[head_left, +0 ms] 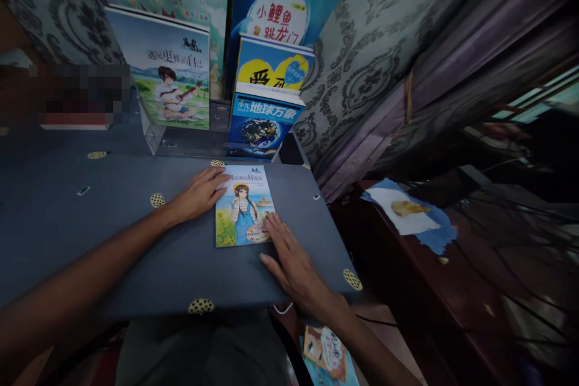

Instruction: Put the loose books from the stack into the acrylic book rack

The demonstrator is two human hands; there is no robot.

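Observation:
A thin picture-cover book (244,208) lies flat on the grey-blue tabletop (122,253), its cover showing a girl in blue overalls and a yellow hat. My left hand (201,192) rests at the book's upper left edge, fingers stretched over the cover's margin. At the lower right edge, my right hand (289,256) lies with its fingertips on the cover and the thumb spread away. Neither hand grips the book. Just behind it, a clear acrylic stand (194,143) carries several upright books, including a guitar-player cover (172,72) and a blue globe cover (262,126).
A dark phone-like object (291,149) sits beside the stand. A red-edged book (76,120) is at the far left. Patterned wall covering and a purple curtain (384,126) rise behind. To the right, a dark red surface (398,253) holds a cloth (409,211). More books (328,353) lie below the table edge.

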